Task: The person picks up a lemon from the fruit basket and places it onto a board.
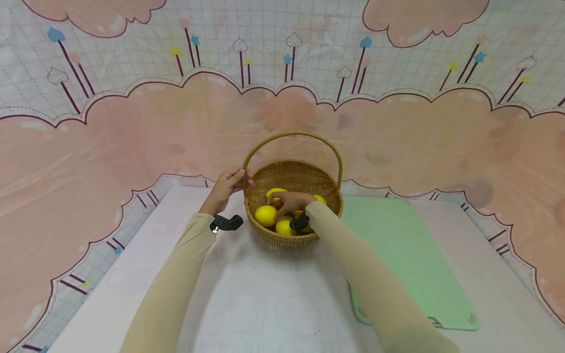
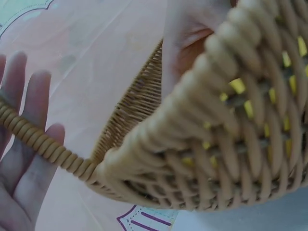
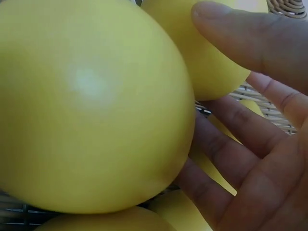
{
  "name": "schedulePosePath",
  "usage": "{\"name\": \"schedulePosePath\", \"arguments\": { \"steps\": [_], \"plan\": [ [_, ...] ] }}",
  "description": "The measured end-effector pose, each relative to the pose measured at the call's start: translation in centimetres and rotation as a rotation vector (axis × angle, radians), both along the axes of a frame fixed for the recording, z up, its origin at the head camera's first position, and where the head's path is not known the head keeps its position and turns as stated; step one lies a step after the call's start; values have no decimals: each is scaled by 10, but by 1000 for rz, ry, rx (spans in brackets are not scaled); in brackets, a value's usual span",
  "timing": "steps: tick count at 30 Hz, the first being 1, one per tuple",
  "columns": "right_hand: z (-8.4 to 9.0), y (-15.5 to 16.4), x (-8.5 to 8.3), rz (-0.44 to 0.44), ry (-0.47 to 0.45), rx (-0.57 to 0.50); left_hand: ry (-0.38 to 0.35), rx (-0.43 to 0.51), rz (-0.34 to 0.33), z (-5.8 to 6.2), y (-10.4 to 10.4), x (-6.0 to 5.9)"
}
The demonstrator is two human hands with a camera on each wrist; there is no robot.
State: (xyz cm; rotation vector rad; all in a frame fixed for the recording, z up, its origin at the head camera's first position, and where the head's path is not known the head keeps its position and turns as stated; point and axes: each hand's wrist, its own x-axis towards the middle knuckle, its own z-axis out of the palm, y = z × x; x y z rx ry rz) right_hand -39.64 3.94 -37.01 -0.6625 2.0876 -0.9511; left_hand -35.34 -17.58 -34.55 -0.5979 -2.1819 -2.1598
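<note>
A round wicker basket (image 1: 289, 171) with a tall arched handle stands on the table, tipped toward me, with several yellow lemons inside. My left hand (image 1: 228, 188) holds the left foot of its handle (image 2: 50, 147), thumb in front and fingers behind it. Reaching into the basket, my right hand (image 1: 289, 202) is at a lemon (image 1: 266, 215) on the left side. In the right wrist view, the thumb lies over a lemon (image 3: 211, 62) and fingertips meet its lower edge. A nearer lemon (image 3: 91, 101) fills much of that view. My right wrist hides part of the pile.
A pale green cutting board (image 1: 397, 250) lies to the right of the basket, under my right forearm. The white table (image 1: 265, 304) extends in front of the basket. Behind it hangs a pink patterned cloth (image 1: 185, 132).
</note>
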Motion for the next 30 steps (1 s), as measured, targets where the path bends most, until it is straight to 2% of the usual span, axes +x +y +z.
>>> {"name": "schedulePosePath", "arguments": {
  "steps": [7, 15, 24, 30],
  "plan": [
    [0, 0, -1, 70, 126, 82, -33, -37, -81, 0, -8, -5],
    [-2, 1, -1, 63, 144, 76, -80, -73, -208, 8, -16, -8],
    [1, -1, -2, 32, 98, 56, -134, -131, -248, 19, -18, -12],
    [2, 2, -3, 5, 150, 67, -136, -116, -210, 20, -14, -10]
  ]
}}
